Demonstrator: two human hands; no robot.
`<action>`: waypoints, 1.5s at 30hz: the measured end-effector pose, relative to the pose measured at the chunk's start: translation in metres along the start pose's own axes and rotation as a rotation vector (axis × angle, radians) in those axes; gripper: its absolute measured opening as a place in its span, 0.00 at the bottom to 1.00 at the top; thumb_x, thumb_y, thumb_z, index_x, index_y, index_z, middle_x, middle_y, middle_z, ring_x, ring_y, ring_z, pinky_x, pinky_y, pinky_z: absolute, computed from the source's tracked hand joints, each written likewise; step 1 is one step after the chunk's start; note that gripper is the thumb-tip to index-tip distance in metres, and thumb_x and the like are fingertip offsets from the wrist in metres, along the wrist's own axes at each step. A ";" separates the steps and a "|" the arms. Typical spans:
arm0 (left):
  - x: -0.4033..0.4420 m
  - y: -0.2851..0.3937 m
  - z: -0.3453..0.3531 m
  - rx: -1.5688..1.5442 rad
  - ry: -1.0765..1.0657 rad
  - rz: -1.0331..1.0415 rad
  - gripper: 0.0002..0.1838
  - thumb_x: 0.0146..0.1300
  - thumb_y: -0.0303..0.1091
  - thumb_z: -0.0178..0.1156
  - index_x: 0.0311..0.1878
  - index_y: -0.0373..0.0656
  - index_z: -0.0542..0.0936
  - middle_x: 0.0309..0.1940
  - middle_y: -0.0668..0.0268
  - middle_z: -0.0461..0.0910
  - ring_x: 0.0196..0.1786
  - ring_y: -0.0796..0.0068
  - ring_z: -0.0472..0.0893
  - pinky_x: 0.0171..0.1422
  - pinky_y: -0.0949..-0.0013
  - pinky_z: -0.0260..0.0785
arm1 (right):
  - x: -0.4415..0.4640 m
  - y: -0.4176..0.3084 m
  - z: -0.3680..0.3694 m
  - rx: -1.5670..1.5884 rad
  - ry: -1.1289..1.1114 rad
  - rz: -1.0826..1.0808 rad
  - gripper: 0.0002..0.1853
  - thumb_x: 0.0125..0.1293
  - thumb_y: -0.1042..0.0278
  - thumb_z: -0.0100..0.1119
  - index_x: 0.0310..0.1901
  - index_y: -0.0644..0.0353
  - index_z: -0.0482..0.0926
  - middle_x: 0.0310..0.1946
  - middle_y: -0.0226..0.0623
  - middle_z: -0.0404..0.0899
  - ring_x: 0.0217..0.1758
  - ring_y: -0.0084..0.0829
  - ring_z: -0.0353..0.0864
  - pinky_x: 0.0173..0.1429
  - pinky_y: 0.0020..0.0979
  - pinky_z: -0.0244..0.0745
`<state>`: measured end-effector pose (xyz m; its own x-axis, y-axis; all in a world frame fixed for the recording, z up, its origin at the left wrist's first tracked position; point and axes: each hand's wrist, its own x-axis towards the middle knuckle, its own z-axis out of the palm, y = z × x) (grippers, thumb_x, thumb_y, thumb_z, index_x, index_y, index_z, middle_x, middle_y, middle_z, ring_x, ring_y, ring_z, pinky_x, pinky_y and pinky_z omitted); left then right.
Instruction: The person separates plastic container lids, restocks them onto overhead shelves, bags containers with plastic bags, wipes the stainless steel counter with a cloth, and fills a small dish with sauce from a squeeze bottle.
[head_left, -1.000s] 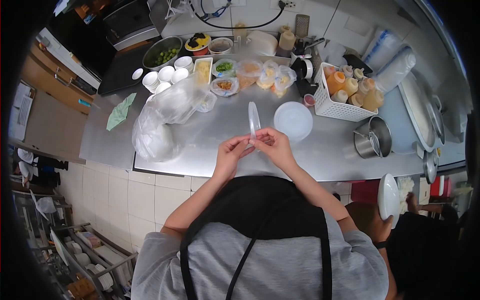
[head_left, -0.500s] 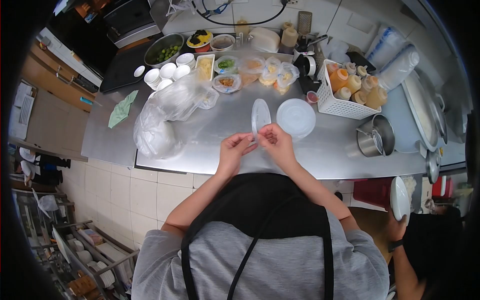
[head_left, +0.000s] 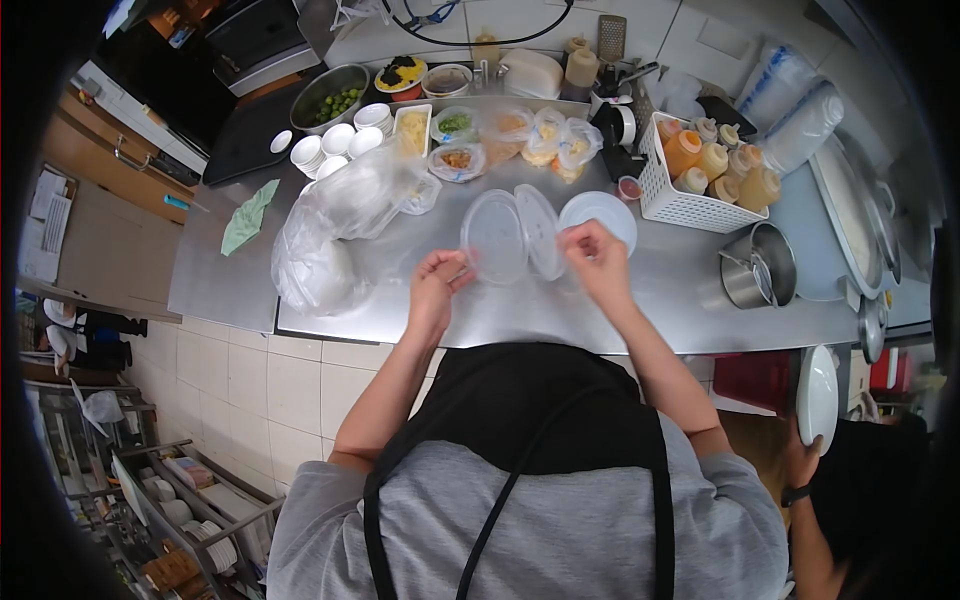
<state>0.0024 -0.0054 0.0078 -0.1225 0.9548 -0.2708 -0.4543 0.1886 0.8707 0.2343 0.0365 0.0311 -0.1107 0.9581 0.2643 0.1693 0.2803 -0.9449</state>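
Observation:
Two clear round plastic lids are held apart over the steel counter, spread like an open book. My left hand (head_left: 438, 285) pinches the outer edge of the left lid (head_left: 495, 237), which faces me nearly flat-on. At the outer edge of the other, more tilted right lid (head_left: 540, 232) is my right hand (head_left: 598, 262), its fingers closed and slightly blurred. Behind that hand another translucent round plastic piece (head_left: 608, 208) lies on the counter, partly covered by the fingers; whether it is a lid or a container I cannot tell.
A big plastic bag (head_left: 318, 265) lies left on the counter (head_left: 390, 300). Bagged foods (head_left: 457, 160) and stacked white bowls (head_left: 308, 153) line the back. At right stand a basket of sauce bottles (head_left: 690, 208) and a steel pot (head_left: 740, 285). Another person's hand (head_left: 802, 462) holds a white plate.
The lids, earlier pressed together edge-on between both hands, are now separated. My left hand has moved left and my right hand right.

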 end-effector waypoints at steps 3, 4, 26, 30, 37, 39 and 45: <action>0.004 0.003 -0.011 -0.059 -0.025 -0.008 0.02 0.62 0.27 0.53 0.34 0.41 0.73 0.44 0.52 0.78 0.48 0.64 0.78 0.50 0.65 0.72 | 0.008 -0.017 -0.015 -0.174 0.040 -0.096 0.08 0.49 0.78 0.57 0.33 0.64 0.76 0.33 0.42 0.79 0.34 0.35 0.79 0.41 0.29 0.74; 0.005 0.004 -0.011 -0.092 -0.035 -0.020 0.02 0.62 0.27 0.52 0.33 0.41 0.72 0.44 0.52 0.77 0.48 0.64 0.78 0.50 0.65 0.72 | 0.007 -0.017 -0.011 -0.174 0.042 -0.097 0.08 0.49 0.78 0.57 0.33 0.64 0.76 0.33 0.42 0.79 0.34 0.35 0.79 0.41 0.29 0.74; 0.025 -0.010 0.070 0.011 -0.103 -0.073 0.17 0.58 0.27 0.59 0.48 0.43 0.66 0.38 0.63 0.78 0.37 0.77 0.76 0.39 0.73 0.69 | -0.023 -0.007 0.007 -0.699 -0.313 -0.629 0.15 0.45 0.75 0.57 0.38 0.64 0.73 0.48 0.38 0.74 0.40 0.35 0.72 0.43 0.35 0.70; 0.031 -0.007 0.085 -0.016 -0.152 -0.088 0.16 0.59 0.28 0.57 0.50 0.41 0.66 0.40 0.61 0.78 0.39 0.75 0.77 0.40 0.72 0.69 | -0.023 -0.014 -0.011 -0.772 -0.303 -0.600 0.17 0.47 0.72 0.59 0.41 0.62 0.74 0.50 0.41 0.72 0.45 0.36 0.72 0.46 0.35 0.69; 0.059 -0.014 0.120 0.192 -0.269 -0.071 0.18 0.58 0.28 0.56 0.52 0.37 0.71 0.41 0.63 0.79 0.39 0.75 0.79 0.42 0.73 0.71 | 0.012 0.050 -0.072 -0.248 0.396 -0.042 0.23 0.57 0.68 0.58 0.56 0.62 0.70 0.51 0.46 0.71 0.49 0.39 0.73 0.53 0.33 0.67; 0.074 -0.026 0.127 0.291 -0.257 -0.057 0.16 0.58 0.28 0.57 0.50 0.36 0.73 0.40 0.63 0.79 0.39 0.76 0.79 0.42 0.73 0.71 | 0.015 0.055 -0.087 0.110 0.297 0.385 0.19 0.60 0.70 0.56 0.54 0.63 0.72 0.46 0.40 0.76 0.44 0.27 0.75 0.48 0.28 0.70; 0.119 -0.073 0.122 0.706 -0.157 0.054 0.14 0.55 0.30 0.59 0.45 0.35 0.78 0.35 0.64 0.80 0.37 0.77 0.79 0.39 0.74 0.70 | 0.016 0.114 -0.096 -0.445 0.294 0.217 0.17 0.57 0.70 0.59 0.49 0.63 0.76 0.37 0.45 0.78 0.34 0.35 0.79 0.42 0.31 0.73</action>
<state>0.1284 0.1220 -0.0383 0.0232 0.9787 -0.2042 0.2329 0.1934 0.9531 0.3455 0.0892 -0.0539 0.2386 0.9549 0.1766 0.5606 0.0130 -0.8280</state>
